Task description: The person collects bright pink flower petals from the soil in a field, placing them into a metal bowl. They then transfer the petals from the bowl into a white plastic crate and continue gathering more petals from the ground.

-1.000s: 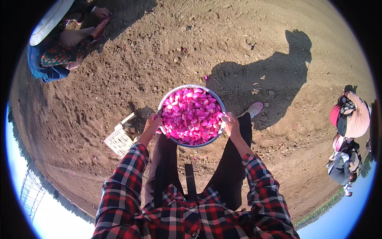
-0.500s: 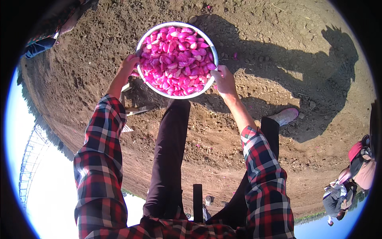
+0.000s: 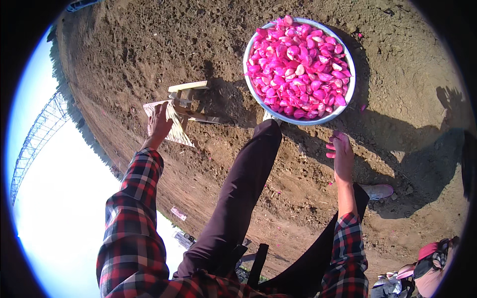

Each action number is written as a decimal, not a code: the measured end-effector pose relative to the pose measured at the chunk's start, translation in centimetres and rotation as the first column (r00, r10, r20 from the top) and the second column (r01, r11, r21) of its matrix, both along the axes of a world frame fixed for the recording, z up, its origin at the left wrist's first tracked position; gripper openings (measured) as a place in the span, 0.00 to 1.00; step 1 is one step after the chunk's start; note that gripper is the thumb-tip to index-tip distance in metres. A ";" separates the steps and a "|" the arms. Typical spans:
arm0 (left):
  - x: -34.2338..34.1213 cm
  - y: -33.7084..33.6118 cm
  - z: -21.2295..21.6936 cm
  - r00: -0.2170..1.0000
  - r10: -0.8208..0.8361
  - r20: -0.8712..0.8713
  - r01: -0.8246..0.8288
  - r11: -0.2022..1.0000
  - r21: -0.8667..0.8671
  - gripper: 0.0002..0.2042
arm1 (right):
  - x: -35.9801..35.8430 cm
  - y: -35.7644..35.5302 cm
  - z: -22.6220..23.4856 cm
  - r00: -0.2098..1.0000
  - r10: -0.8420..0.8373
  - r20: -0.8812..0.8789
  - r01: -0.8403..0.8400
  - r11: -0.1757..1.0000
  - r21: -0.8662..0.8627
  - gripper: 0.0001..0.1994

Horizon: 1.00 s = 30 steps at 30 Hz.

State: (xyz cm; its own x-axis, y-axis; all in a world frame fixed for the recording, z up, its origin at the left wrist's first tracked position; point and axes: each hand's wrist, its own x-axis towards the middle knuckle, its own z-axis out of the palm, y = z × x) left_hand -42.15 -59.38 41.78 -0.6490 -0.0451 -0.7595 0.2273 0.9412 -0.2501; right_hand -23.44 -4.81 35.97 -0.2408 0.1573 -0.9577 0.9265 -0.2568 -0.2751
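Note:
A round metal basin (image 3: 349,94) with a pale rim stands on the soil in front of me, heaped with bright pink cloves (image 3: 298,69) that look like coated garlic. My left hand (image 3: 160,124) is on a small wooden stool (image 3: 178,130), its fingers over the edge of the seat board. The stool is tilted, its legs pointing away from me. Just below the basin's near right side, apart from it, my right hand (image 3: 342,156) holds nothing. Its fingers are apart, slightly bent, and stained pink at the tips.
Rough brown soil (image 3: 149,59) spreads all around, with a few stray pink bits. My shoe (image 3: 377,191) is at the right, my shadow beyond it. Other people (image 3: 430,270) are at the lower right. A metal lattice frame (image 3: 37,134) rises at the far left.
Both hands held the basin's rim before; now they have let go and it rests on the ground farther right in view. My left hand has moved onto the stool, my right hand back from the rim.

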 end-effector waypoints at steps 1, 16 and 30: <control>0.4 0.1 -0.2 0.998 0.055 0.005 -0.055 0.998 0.022 0.34 | 1.1 0.0 0.4 0.999 0.029 0.046 -0.028 0.999 -0.022 0.18; -4.0 -6.4 -8.7 0.864 0.073 0.499 -0.034 0.996 -0.087 0.26 | 12.6 -0.6 4.2 0.932 0.082 0.353 -0.044 0.993 -0.114 0.15; 11.8 9.0 7.1 0.611 -0.409 0.678 0.209 0.909 0.360 0.16 | 13.4 2.7 5.8 0.950 -0.025 0.312 0.061 0.993 -0.106 0.15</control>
State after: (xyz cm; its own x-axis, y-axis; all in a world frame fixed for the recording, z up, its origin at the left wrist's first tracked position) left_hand -30.35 -50.35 48.91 0.1743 0.2839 -0.9429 0.5267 0.7822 0.3329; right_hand -10.07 -2.07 41.80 0.0751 0.0478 -0.9960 0.9487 -0.3110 0.0566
